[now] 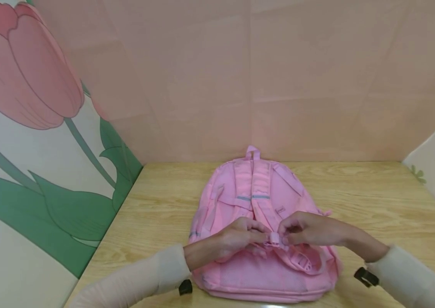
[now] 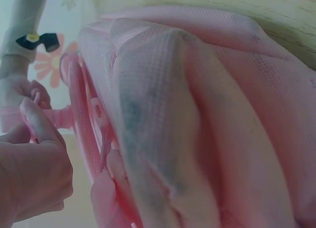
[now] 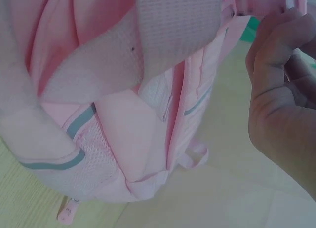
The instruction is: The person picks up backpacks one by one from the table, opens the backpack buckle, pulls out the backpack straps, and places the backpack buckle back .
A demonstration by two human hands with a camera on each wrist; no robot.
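Observation:
A pink backpack (image 1: 271,280) lies on the table with its shoulder straps (image 1: 260,177) facing up and its top loop (image 1: 253,150) toward the wall. Over its lower middle, both hands meet at a small pink strap buckle (image 1: 274,238). My left hand (image 1: 239,235) pinches the buckle from the left. From the right, my right hand (image 1: 310,229) holds the other side with thumb and fingertips. The left wrist view shows the pink webbing (image 2: 60,117) drawn between the two hands, off the bag's surface. A loose strap with a pink slider (image 1: 301,261) hangs below the right hand.
The wood-grain table (image 1: 387,201) extends to both sides of the bag. A pinkish covering (image 1: 248,85) hangs behind it, and a wall with painted tulips (image 1: 44,72) stands at the left. A zipper pull (image 3: 68,210) dangles from the bag's side.

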